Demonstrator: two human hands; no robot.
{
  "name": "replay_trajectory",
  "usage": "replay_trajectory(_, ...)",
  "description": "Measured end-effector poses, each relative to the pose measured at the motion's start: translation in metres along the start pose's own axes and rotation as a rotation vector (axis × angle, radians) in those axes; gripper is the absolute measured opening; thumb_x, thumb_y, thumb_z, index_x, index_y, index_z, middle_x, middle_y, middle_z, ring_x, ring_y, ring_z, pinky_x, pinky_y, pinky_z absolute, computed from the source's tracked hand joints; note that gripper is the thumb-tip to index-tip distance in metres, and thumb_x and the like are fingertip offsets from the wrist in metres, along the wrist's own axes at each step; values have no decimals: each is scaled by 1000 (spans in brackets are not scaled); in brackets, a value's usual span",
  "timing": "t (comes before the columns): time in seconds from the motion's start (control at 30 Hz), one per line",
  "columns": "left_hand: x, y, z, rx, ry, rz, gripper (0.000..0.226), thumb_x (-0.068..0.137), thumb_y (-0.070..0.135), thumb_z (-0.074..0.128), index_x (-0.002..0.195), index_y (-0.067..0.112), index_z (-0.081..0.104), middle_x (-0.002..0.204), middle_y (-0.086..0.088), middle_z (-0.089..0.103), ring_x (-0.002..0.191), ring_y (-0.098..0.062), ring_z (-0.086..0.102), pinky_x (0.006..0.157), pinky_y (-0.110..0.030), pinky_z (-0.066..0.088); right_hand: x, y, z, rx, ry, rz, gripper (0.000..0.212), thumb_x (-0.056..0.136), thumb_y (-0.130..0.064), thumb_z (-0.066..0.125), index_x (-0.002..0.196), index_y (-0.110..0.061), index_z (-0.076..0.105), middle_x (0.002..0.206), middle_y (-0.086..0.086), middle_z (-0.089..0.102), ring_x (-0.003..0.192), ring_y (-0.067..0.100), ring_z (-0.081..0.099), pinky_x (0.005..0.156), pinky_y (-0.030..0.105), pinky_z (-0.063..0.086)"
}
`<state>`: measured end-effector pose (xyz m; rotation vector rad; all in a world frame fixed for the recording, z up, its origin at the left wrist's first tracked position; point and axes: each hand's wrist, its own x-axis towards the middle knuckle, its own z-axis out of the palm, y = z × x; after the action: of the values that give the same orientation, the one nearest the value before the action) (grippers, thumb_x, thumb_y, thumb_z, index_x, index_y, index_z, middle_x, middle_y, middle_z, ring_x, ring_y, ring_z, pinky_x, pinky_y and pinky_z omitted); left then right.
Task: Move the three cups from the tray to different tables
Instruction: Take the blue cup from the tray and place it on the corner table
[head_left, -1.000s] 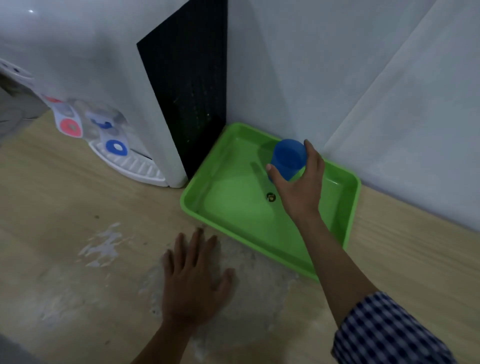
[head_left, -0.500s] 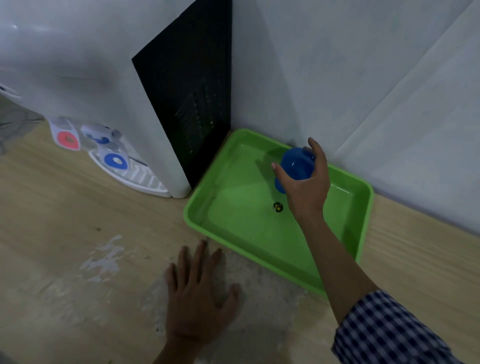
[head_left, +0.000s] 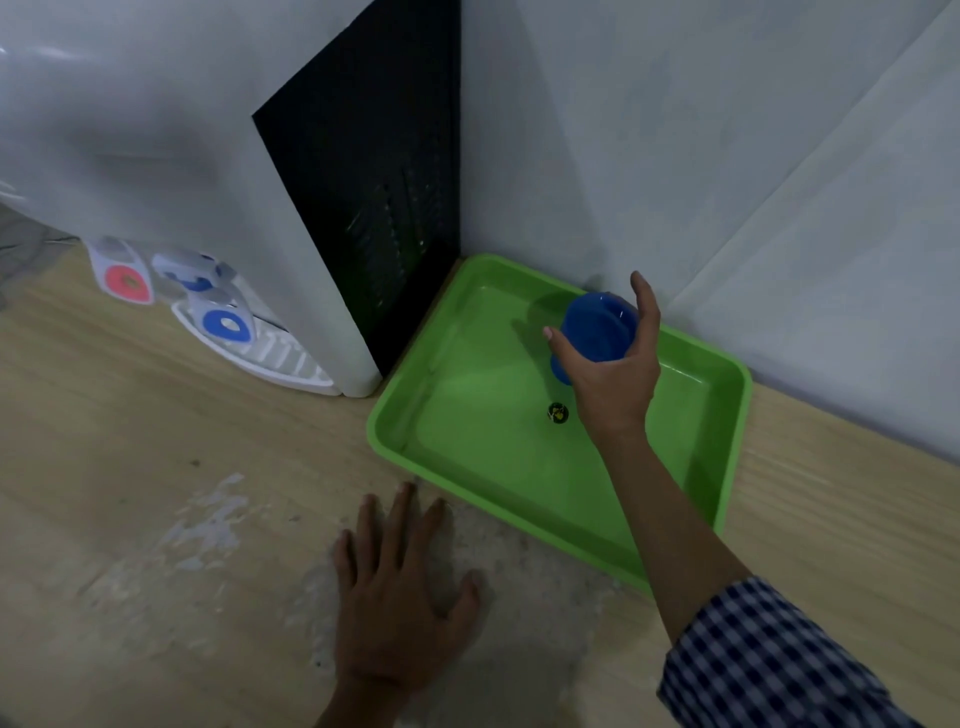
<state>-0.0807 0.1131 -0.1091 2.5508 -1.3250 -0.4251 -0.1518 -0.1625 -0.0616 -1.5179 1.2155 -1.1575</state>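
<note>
A green plastic tray (head_left: 467, 452) lies on the wooden table against the white wall. My right hand (head_left: 613, 374) is shut on a blue cup (head_left: 597, 332) over the tray's far middle part, thumb on the left side and fingers on the right. The cup's mouth faces up toward me. I cannot tell whether its base touches the tray. A small dark round sticker (head_left: 557, 413) marks the tray floor just below the hand. My left hand (head_left: 400, 597) rests flat on the table in front of the tray, fingers spread, holding nothing. I see no other cup.
A white water dispenser (head_left: 182, 156) with a black side panel stands left of the tray, touching its corner. Its red tap (head_left: 124, 278), blue tap (head_left: 226, 322) and white drip grid (head_left: 270, 358) face the front left. Pale worn patches mark the wooden table (head_left: 130, 467).
My right hand has turned the blue cup from leaning over to mouth upward and brought it slightly lower over the tray. The left hand has stayed flat on the table.
</note>
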Motion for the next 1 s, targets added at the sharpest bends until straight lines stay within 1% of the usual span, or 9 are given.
replay_trajectory(0.23,-1,1,0,0,23,7,84,68,66,63,143,30,50,162,1,29,149,-36,20,114,-62,22,0,1,-1,-7,-3,-5,95,64,-32,93,144,-34,43,126,-26,50,116,-3,54,96,15,48)
replay_trajectory(0.33,0,0,0,10,24,12,84,69,67,61,143,29,50,162,0,30,149,-37,21,113,-62,22,-2,-3,-2,-9,11,-7,91,65,-30,93,143,-31,46,124,-28,51,114,-5,54,96,17,49)
replay_trajectory(0.4,0,0,0,9,34,18,83,70,67,59,143,28,50,161,-1,30,148,-39,22,112,-63,23,-6,-8,-5,-19,22,-21,88,66,-28,92,142,-29,48,121,-28,54,113,-4,56,97,21,50)
replay_trajectory(0.5,0,1,-2,22,46,27,82,72,67,56,142,27,51,160,-4,34,146,-41,25,111,-63,24,-21,-23,-16,-41,32,-59,82,66,-26,93,138,-27,52,117,-20,61,111,2,60,97,28,52)
replay_trajectory(0.6,0,-2,-1,49,37,34,82,73,68,56,142,26,50,158,-6,35,145,-43,25,110,-63,23,-52,-42,-27,-55,48,-94,80,64,-28,94,134,-23,56,117,-9,64,110,8,63,96,37,54)
replay_trajectory(0.67,-1,-2,-1,42,27,38,83,74,69,55,144,26,46,160,-6,32,147,-42,22,112,-63,21,-77,-59,-39,-63,66,-95,81,62,-29,95,133,-23,57,119,-8,65,110,8,63,96,40,53)
replay_trajectory(0.83,-7,-4,-9,-14,-18,74,86,75,70,48,148,25,39,162,-8,26,149,-42,15,114,-63,15,-157,-104,-75,-93,78,-63,83,61,-30,96,133,-27,56,120,-8,64,111,10,63,97,35,53)
replay_trajectory(0.93,-18,-17,-13,-53,-102,172,85,78,69,44,149,24,37,162,-7,26,149,-41,15,116,-62,16,-210,-126,-97,-105,110,-28,84,60,-31,96,134,-31,55,121,-11,63,113,9,62,96,29,53)
replay_trajectory(1.0,-34,-25,-21,-63,-151,236,83,80,69,40,149,23,39,161,-7,30,148,-40,20,117,-60,18,-245,-140,-110,-107,152,0,85,61,-29,96,134,-31,54,120,-13,64,113,6,62,94,22,52)
